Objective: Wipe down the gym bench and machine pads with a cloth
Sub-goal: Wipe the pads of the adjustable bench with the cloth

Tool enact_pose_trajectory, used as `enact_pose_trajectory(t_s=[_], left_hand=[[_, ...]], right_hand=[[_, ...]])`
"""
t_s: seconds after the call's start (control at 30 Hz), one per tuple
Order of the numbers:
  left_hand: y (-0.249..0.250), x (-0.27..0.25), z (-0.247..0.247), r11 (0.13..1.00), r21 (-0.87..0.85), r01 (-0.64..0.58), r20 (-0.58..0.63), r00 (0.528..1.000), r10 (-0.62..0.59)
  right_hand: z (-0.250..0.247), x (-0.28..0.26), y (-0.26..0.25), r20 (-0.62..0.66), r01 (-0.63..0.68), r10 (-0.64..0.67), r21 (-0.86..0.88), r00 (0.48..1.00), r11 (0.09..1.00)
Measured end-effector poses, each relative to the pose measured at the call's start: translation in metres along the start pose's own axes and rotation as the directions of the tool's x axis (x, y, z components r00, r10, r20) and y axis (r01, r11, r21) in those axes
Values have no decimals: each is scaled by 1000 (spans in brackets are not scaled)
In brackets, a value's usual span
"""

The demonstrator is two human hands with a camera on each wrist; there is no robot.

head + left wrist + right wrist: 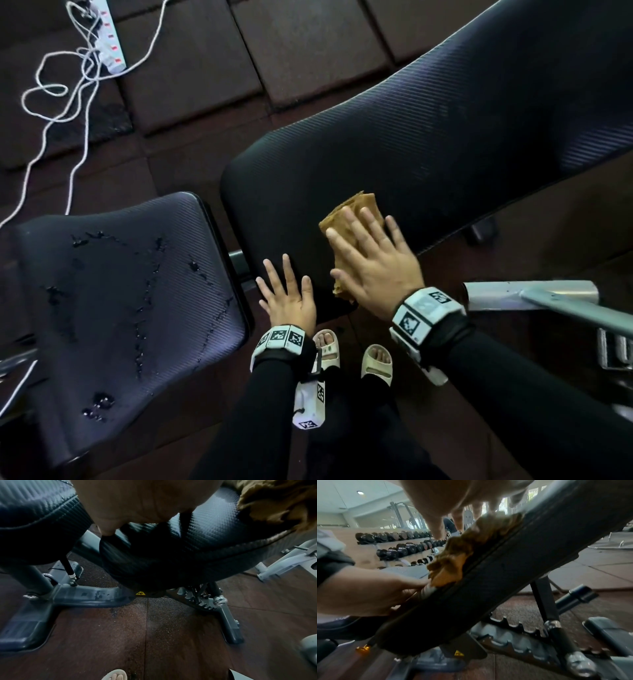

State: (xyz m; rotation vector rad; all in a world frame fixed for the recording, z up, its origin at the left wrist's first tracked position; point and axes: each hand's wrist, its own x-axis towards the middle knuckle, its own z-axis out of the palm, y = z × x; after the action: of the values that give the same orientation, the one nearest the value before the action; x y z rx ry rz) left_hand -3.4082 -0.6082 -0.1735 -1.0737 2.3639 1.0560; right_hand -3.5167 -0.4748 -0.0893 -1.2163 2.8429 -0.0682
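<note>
The black ribbed back pad (445, 137) of the bench slopes up to the right. My right hand (373, 253) lies flat with spread fingers on a tan cloth (356, 209), pressing it against the pad's lower part. My left hand (287, 294) rests flat beside it on the pad's bottom edge, fingers straight, holding nothing. The seat pad (120, 291) at the left carries scattered water drops. In the right wrist view the cloth (453, 555) bunches along the pad's edge (496, 581). The left wrist view shows the cloth (274, 503) at the upper right, above the pad (197, 545).
A white power strip (109, 37) with looped white cables lies on the dark floor tiles at the upper left. A grey metal frame tube (534, 294) sticks out at the right. My sandalled feet (349, 356) stand below the pad. Dumbbell racks (399, 545) line the far wall.
</note>
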Motion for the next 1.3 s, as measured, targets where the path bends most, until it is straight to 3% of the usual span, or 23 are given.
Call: enact_pose_trajectory(t_s=[0.17,0.3,0.5,0.7,0.8,0.97,1.17,1.3], left_hand=[[-4,2,1,1000,7,0,20,1000,0],[-4,3,1,1000,-6,-3,30,1000,3],[-6,5,4,1000,-28,-8,10,1000,9],[-6,9,8,999,-24,21,-24,999,-22],[-5,10,8,999,-31,15,-34,999,-16],[-10,12,9,1000,-19,15,-40,999,-16],[-9,15,5,1000,-14,10,15,1000,-9],[-19,16,-4,994,-16,-104,89,990,105]], right_hand=[[6,9,-1,28,-24,26,-71,999,997],[-10,39,23,-48,-202,199,-63,979,977],[-40,48,82,-127,-476,469,-28,874,879],[-40,-2,78,-262,-620,620,93,740,779],[-35,-14,66,-300,-615,682,296,666,731],[-33,-6,55,-216,-617,829,578,516,534],[-31,5,73,-121,-514,897,783,426,350],[-21,-1,69,-194,-477,879,778,435,408]])
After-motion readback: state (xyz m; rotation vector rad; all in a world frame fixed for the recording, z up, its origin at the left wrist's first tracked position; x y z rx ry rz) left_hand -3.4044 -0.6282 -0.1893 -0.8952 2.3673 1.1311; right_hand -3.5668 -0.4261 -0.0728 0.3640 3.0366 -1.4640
